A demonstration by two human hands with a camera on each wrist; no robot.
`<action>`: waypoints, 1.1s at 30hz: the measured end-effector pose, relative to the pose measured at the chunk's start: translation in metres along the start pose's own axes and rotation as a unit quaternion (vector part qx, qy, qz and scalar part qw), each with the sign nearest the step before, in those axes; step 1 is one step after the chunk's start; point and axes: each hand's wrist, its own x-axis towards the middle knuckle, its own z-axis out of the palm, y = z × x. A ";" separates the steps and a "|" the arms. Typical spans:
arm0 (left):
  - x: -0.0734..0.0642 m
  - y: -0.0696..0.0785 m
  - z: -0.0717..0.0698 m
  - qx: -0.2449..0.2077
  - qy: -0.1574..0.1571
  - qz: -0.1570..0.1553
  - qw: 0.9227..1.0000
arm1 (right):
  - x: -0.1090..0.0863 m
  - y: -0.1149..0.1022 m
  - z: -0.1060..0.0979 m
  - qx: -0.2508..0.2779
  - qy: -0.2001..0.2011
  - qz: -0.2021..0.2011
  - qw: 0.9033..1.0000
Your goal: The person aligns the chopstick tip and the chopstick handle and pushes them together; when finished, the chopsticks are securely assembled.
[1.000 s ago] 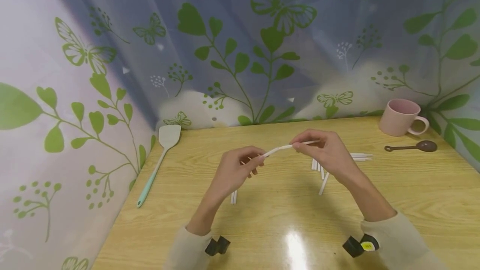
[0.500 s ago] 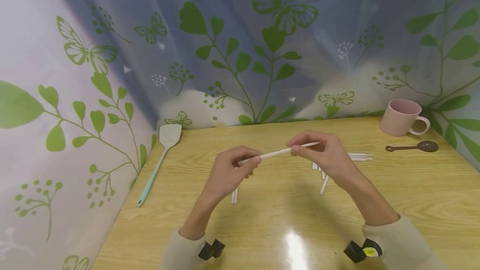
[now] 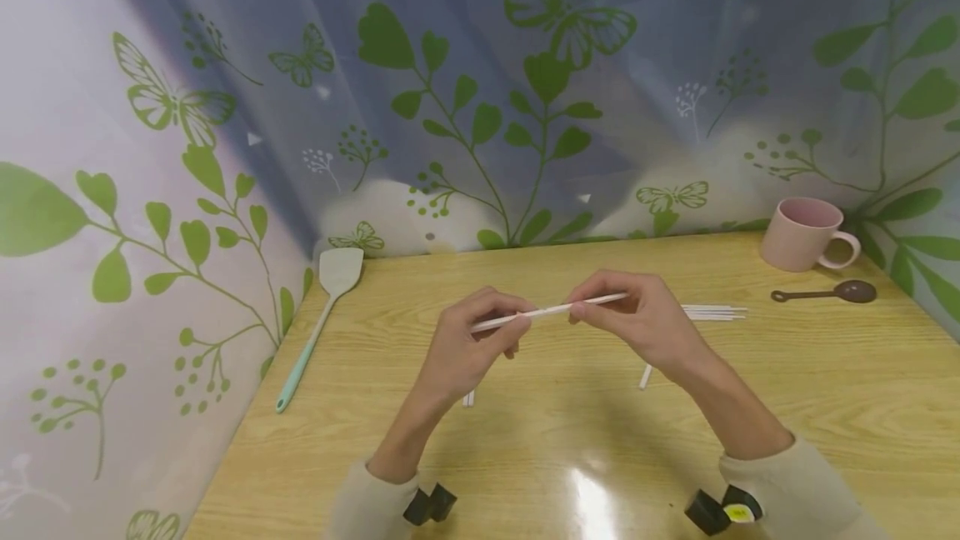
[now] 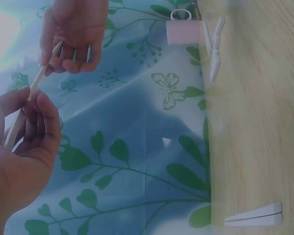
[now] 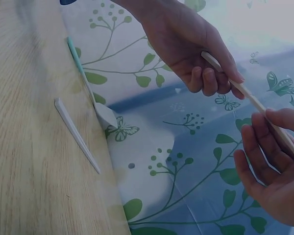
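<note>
Two slim white sticks meet end to end above the table, forming one nearly straight line that rises to the right. My left hand (image 3: 457,348) pinches the left stick (image 3: 487,324) between thumb and fingers. The right stick (image 3: 607,298) is pinched by my right hand (image 3: 652,323), close beside the left. In the right wrist view, a joint shows on the held stick (image 5: 255,102) between both hands. Two loose white sticks (image 4: 255,215) lie side by side on the table below my left hand, while several more white sticks (image 3: 716,313) lie beyond my right hand.
A spatula (image 3: 341,271) with a mint handle lies along the table's left side. At the back right stand a pink mug (image 3: 798,236) and, before it, a brown spoon (image 3: 853,292). A patterned curtain (image 3: 465,107) hangs behind the wooden table (image 3: 555,432).
The two held sticks met at a slight bend and now line up straighter. My right hand has moved left and a little down, closer to my left hand.
</note>
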 end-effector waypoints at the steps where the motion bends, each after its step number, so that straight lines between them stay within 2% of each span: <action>1: 0.000 0.000 0.000 -0.001 0.001 0.000 1.000 | 0.000 0.000 0.000 0.004 0.001 0.002 1.000; 7: 0.000 0.001 0.000 -0.010 0.000 0.009 1.000 | -0.001 -0.001 0.003 0.023 0.013 0.007 1.000; 15: 0.000 0.003 0.000 -0.011 0.001 0.017 1.000 | 0.000 -0.003 0.006 0.023 0.023 -0.005 0.999; 28: 0.001 0.006 0.002 -0.006 0.012 0.015 1.000 | 0.005 0.000 0.014 0.013 0.031 -0.074 0.997; 33: 0.003 0.004 -0.001 0.016 0.000 0.005 1.000 | 0.007 0.002 0.012 0.011 0.007 -0.053 0.999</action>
